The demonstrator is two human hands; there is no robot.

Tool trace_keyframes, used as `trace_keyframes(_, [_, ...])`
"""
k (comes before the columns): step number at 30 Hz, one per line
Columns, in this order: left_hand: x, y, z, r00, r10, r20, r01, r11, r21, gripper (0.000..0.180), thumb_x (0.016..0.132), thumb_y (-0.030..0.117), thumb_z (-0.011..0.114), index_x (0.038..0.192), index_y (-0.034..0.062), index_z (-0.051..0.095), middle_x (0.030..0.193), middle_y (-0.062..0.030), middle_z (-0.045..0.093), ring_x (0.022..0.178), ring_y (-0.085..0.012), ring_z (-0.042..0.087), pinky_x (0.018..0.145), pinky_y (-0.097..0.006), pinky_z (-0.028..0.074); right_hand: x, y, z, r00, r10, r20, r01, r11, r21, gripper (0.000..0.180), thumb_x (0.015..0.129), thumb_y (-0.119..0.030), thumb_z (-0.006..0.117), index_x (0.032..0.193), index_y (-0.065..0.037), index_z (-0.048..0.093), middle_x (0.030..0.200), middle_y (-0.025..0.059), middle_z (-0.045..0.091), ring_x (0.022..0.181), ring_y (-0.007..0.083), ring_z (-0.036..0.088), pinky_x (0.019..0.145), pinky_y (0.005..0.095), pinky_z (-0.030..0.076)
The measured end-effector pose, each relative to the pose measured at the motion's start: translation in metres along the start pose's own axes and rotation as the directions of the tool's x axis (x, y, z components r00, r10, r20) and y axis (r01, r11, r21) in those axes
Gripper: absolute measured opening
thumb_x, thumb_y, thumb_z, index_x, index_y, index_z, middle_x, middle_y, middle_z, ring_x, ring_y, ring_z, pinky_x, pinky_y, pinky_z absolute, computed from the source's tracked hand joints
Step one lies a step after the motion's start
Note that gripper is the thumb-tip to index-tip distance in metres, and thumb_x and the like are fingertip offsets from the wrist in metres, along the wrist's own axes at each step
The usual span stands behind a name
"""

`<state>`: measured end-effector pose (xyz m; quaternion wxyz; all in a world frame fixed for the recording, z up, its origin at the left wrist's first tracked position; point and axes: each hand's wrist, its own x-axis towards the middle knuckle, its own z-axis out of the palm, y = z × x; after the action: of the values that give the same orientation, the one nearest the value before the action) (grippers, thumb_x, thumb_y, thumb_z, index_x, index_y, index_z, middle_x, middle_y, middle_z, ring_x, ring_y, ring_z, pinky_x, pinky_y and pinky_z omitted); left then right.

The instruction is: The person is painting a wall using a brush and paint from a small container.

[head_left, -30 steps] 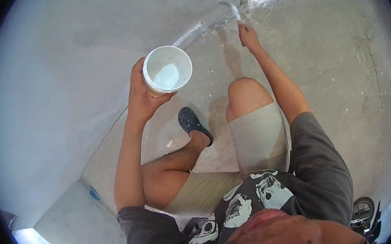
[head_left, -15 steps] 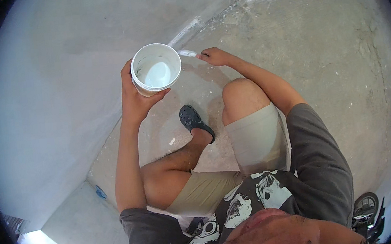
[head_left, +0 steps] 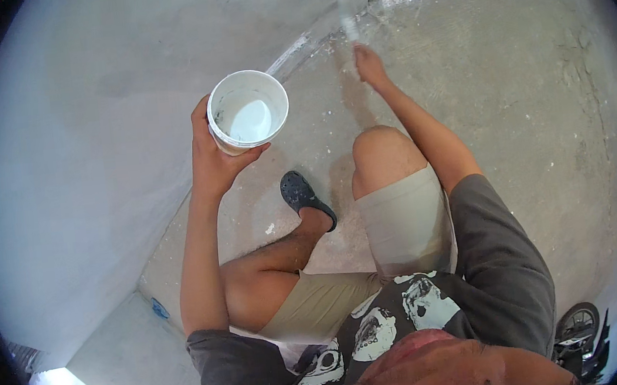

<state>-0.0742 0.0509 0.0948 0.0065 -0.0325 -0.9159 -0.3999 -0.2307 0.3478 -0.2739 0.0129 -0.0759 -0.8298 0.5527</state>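
Tool [head_left: 349, 27], blurred: clamped in my right hand [head_left: 370, 64], had swung from beside the tub [head_left: 245, 94] toward the floor's [head_left: 478, 102] wall-side edge, long axis pointing away from me. Tub: gripped by my left hand [head_left: 212, 157].

I count my two hands, left hand [head_left: 216, 160] and right hand [head_left: 371, 66], one white bucket [head_left: 245, 89], one blurred tool [head_left: 349, 25], one clog [head_left: 299, 191], one wheel [head_left: 577, 324], one blue object [head_left: 159, 308].

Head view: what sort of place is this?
Possibly a garage or similar bare indoor space: rough, speckled concrete floor, plain pale wall, and what looks like a motorbike at lower right.
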Motion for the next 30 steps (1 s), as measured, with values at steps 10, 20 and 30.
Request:
trace_keyframes(10, [-0.005, -0.012, -0.002, 0.998, -0.068, 0.009, 0.068, 0.998, 0.011, 0.109, 0.061, 0.017, 0.100, 0.148, 0.0053, 0.035, 0.140, -0.0150, 0.054, 0.131, -0.0290, 0.056, 0.110, -0.042, 0.048, -0.012, -0.017, 0.008, 0.943, -0.250, 0.219, 0.273, 0.959, -0.081, 0.050, 0.104, -0.046, 0.054, 0.099, 0.001, 0.072, 0.094, 0.0240, 0.071, 0.086, 0.0411, 0.068, 0.080, 0.0480, 0.053])
trace_keyframes(20, [-0.010, -0.008, -0.010, 0.997, -0.076, 0.002, 0.076, 0.997, 0.017, 0.111, 0.061, 0.017, 0.100, 0.148, 0.0044, 0.034, 0.141, -0.0152, 0.053, 0.131, -0.0294, 0.056, 0.111, -0.042, 0.048, -0.007, -0.042, -0.004, 0.997, -0.054, 0.053, 0.055, 0.998, -0.003, 0.053, 0.104, -0.048, 0.055, 0.096, 0.001, 0.070, 0.072, 0.0160, 0.064, 0.061, 0.0272, 0.062, 0.066, 0.0423, 0.052])
trace_keyframes(30, [-0.012, 0.001, -0.016, 0.998, -0.064, -0.026, 0.065, 0.998, 0.021, 0.111, 0.059, 0.018, 0.100, 0.148, 0.0052, 0.035, 0.141, -0.0152, 0.053, 0.132, -0.0300, 0.056, 0.111, -0.043, 0.047, 0.011, -0.058, -0.046, 0.962, -0.039, 0.269, 0.058, 0.996, -0.065, 0.060, 0.101, -0.056, 0.054, 0.100, 0.001, 0.072, 0.097, 0.0270, 0.072, 0.094, 0.0413, 0.070, 0.085, 0.0473, 0.052])
